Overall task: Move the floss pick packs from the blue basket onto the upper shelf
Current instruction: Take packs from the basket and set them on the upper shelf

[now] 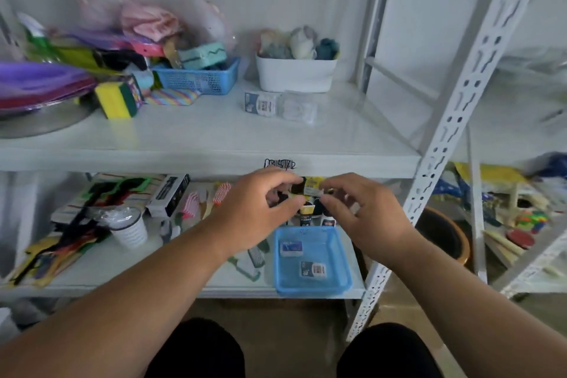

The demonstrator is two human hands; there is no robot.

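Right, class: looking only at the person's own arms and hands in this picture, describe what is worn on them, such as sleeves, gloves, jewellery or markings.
Nothing is worn that shows. Both forearms are bare from the bottom edge of the frame to the wrists, with no sleeves or cuffs in view. The left hand and right hand have no gloves, and no watch, bracelet or ring can be seen. No markings are visible. Dark clothing covers the knees below.

Single head-mounted view, wide-angle, aimed forward and down from above the knees. Close range: both forearms entering from the bottom edge, fingers meeting near frame centre. Upper shelf just above and beyond the fingers, seen slightly from above; lower shelf level with and below the fingers, partly covered by the arms. Blue basket directly beneath the fingers. Slotted upright slanting to the right of the fingers, bent by lens distortion. No second view, no shared area.
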